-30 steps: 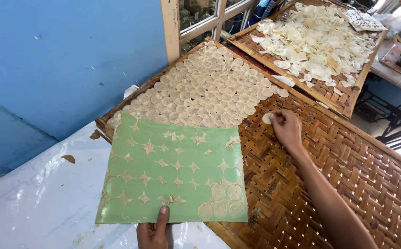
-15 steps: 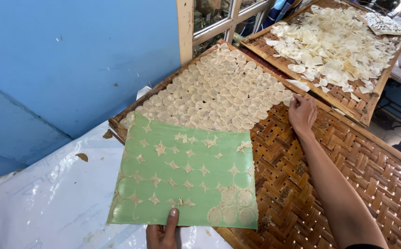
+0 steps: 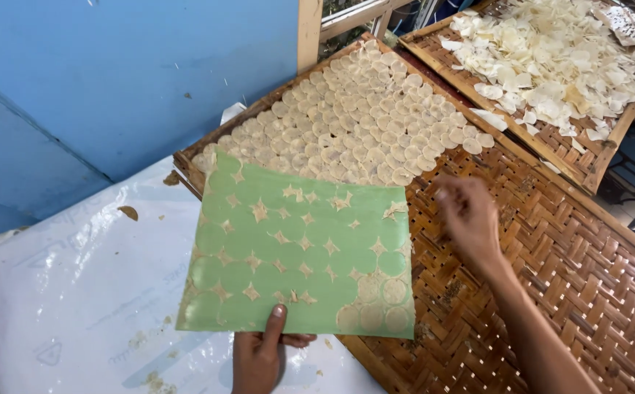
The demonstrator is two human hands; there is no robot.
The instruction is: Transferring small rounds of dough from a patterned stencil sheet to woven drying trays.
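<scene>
A green sheet (image 3: 299, 255), dotted with round marks and star-shaped dough scraps, is held flat over the near corner of a woven bamboo tray (image 3: 551, 255). The left hand (image 3: 262, 354) grips the sheet's near edge, thumb on top and the other fingers pinching from beneath. A few pale dough discs (image 3: 376, 303) remain on the sheet's near right corner, closer to the left hand. The right hand (image 3: 470, 215) hovers just right of the sheet's far right corner, above bare weave; it is blurred, so I cannot tell whether its fingers pinch anything. Beyond the sheet's far edge, rows of laid discs (image 3: 361, 120) cover the tray. The sheet's long axis runs left to right.
</scene>
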